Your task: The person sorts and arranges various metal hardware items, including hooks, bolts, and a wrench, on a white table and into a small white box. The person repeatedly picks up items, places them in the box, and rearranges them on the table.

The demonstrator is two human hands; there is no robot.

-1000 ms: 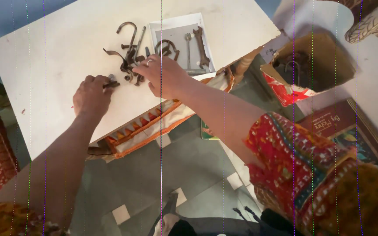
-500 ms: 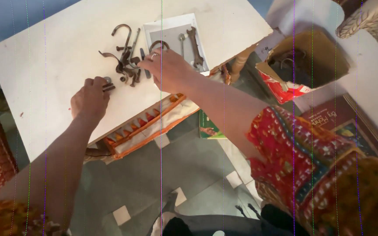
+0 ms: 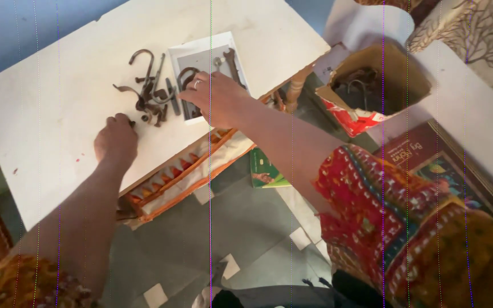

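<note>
A heap of rusty metal hardware [image 3: 149,91], hooks, bolts and bent strips, lies on a white table [image 3: 58,68]. My left hand [image 3: 116,141] rests on the table just below the heap, fingers curled around a small rusty bolt [image 3: 132,122]. My right hand [image 3: 215,98], with a ring on one finger, reaches over a shallow white tray [image 3: 223,40]. Its fingertips touch down at the tray's left side beside a curved rusty hook [image 3: 188,74]. What lies under those fingers is hidden. A rusty wrench [image 3: 232,64] lies in the tray.
An open cardboard box [image 3: 397,74] with rusty metal pieces stands to the right, below the table. A dark red book [image 3: 429,154] lies beside it. An orange and cream cloth [image 3: 184,165] hangs at the table's near edge. A green booklet [image 3: 265,171] lies on the tiled floor.
My right hand has moved from the heap to over the white tray. My left hand has curled tighter on the small bolt. The view has shifted, so the table sits further left.
</note>
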